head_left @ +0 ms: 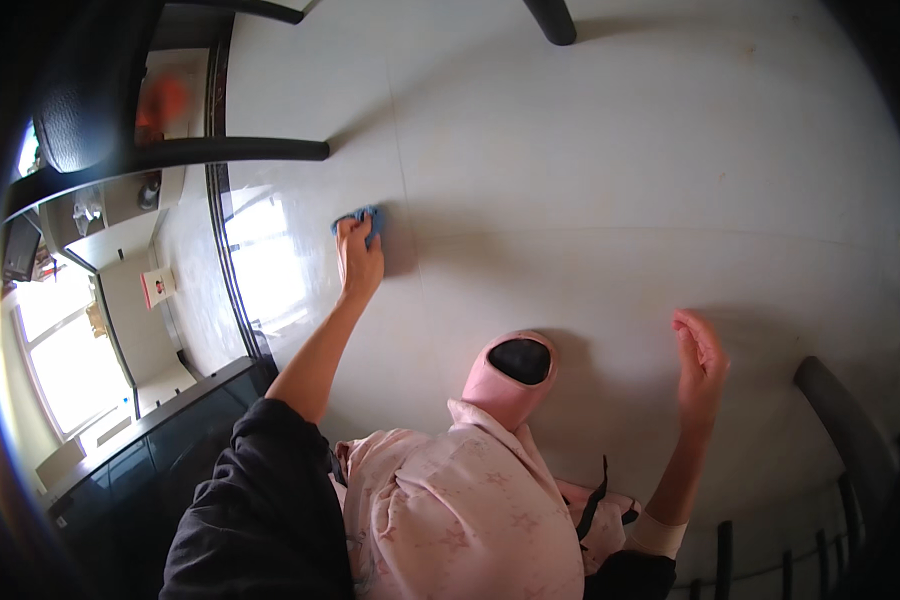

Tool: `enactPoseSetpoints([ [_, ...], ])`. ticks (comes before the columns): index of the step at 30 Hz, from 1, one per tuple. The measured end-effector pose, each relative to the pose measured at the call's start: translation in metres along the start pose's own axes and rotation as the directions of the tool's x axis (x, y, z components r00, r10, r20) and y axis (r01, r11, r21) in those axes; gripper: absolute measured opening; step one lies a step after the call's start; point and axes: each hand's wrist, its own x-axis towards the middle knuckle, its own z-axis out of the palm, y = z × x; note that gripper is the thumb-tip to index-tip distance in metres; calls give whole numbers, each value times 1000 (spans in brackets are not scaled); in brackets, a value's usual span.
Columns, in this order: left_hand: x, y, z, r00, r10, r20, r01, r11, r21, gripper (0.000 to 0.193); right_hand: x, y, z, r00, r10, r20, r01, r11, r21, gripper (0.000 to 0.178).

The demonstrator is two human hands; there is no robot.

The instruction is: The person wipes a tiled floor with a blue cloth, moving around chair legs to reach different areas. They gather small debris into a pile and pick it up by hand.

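A small blue cloth (375,222) lies bunched against the pale tiled floor (570,150), left of the middle. My left hand (360,262) presses down on it, fingers closed over it and partly hiding it. Off to the right, my right hand (703,355) is held with its fingers loosely curled in and pressed together; nothing shows in them. Between my arms a pink slipper (507,385) with a dark opening at the toe rests on the floor, below my pink star-patterned clothing (460,510).
Dark chair legs (240,150) come in from the upper left, and another dark leg (550,22) stands at the top. A curved dark leg (840,420) is at the right. A dark glossy panel (160,470) stands at lower left, near a dark floor strip (228,260).
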Motion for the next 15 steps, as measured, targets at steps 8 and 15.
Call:
enactPoseSetpoints([
  [8,34,-24,-11,988,129,83,-132,991,31,35,12,0,4,997,-65,42,63,997,47,19],
  [15,-4,2,-1,980,167,105,-166,986,-15,38,5,8,4,998,-38,41,37,999,38,18],
])
